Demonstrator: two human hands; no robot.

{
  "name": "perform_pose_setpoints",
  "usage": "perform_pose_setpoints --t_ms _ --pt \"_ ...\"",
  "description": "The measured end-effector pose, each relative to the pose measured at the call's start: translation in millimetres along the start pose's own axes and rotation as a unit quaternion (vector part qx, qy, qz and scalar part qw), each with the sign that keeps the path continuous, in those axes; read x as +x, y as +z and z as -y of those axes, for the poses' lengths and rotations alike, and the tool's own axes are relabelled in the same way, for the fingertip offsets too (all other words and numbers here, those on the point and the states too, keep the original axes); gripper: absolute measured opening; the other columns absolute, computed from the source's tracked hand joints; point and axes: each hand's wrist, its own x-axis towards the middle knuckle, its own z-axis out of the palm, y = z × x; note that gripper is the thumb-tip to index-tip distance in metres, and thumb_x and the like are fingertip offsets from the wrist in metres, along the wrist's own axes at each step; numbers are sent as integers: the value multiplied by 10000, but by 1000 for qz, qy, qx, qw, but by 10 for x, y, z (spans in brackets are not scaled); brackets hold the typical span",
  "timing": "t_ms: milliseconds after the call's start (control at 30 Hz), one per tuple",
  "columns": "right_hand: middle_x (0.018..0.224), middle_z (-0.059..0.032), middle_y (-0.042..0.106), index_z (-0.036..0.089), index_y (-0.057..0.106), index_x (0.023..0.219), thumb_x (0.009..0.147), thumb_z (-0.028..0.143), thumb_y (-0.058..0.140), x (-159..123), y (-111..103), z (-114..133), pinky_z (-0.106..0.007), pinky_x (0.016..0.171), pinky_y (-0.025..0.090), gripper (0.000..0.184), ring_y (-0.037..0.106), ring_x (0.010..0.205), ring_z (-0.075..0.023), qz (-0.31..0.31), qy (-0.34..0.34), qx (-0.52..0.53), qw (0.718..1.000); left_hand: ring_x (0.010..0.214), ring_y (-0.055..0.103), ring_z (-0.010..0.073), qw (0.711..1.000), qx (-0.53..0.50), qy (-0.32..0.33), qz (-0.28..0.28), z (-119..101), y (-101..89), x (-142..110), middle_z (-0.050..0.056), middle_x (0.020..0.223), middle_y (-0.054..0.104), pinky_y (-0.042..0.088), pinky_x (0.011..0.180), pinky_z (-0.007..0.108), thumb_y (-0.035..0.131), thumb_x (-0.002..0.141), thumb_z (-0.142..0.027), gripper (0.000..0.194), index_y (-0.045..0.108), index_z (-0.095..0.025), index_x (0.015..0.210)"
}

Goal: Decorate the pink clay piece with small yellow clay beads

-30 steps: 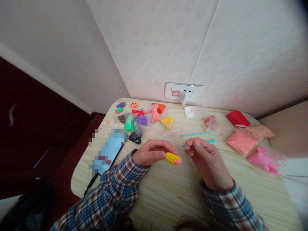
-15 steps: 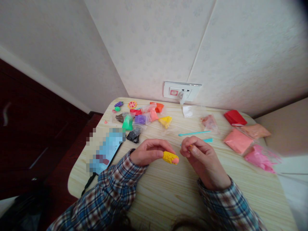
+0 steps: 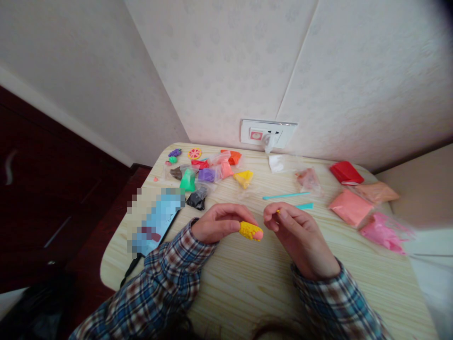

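Note:
My left hand [image 3: 221, 224] pinches a small clay corn cob [image 3: 250, 231] between thumb and fingers above the table. Bumpy yellow clay covers most of the cob, and a pink core shows at its right end. A short gap to the right, my right hand [image 3: 297, 233] is closed with thumb and index finger together on a tiny yellow clay bit [image 3: 278, 212]. Behind the right hand lie a thin turquoise clay tool [image 3: 286, 196] and a second, flatter turquoise tool [image 3: 305, 206], partly hidden by the fingers.
Bags of coloured clay lie at the back, among them green [image 3: 188, 180], purple [image 3: 206, 175], black [image 3: 197, 200] and yellow [image 3: 243, 178]. More bags, red [image 3: 346, 173] and pink [image 3: 350, 208], sit at the right. A phone [image 3: 159, 222], partly blurred, rests at the left. A wall socket [image 3: 268, 135] is behind.
My right thumb and index finger have shifted slightly, and the yellow bit between them shows more clearly. The left hand and the corn cob have hardly moved.

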Motion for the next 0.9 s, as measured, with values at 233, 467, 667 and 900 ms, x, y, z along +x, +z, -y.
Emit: perform_pose_setpoints --t_ms 233,467,667,900 --pt "706 -22 624 214 721 746 829 460 695 -11 -6 -10 -284 578 404 261 473 604 -135 8 16 15 1000 692 616 134 1000 -10 3 11 -18 15 -7 56 772 701 467 699 265 823 717 -383 270 779 -137 819" --pt "696 -15 605 208 736 761 820 468 708 -8 -1 -12 -268 595 402 268 485 629 -130 12 29 18 999 685 612 135 1000 -13 1 9 -22 15 -1 57 771 697 474 704 269 833 703 -384 276 780 -136 811" --pt "695 1 606 225 738 767 785 473 755 -12 5 -10 -251 606 403 250 489 633 -118 13 25 17 999 687 613 142 1000 -11 -5 3 -26 11 -7 60 767 702 470 707 273 835 694 -387 283 779 -132 801" --pt "692 17 598 234 717 765 760 433 793 3 -50 -37 -237 602 413 213 500 631 -109 28 13 2 1000 687 626 126 1000 -19 -5 9 -30 15 -5 48 772 714 473 705 249 834 704 -379 262 792 -150 825"
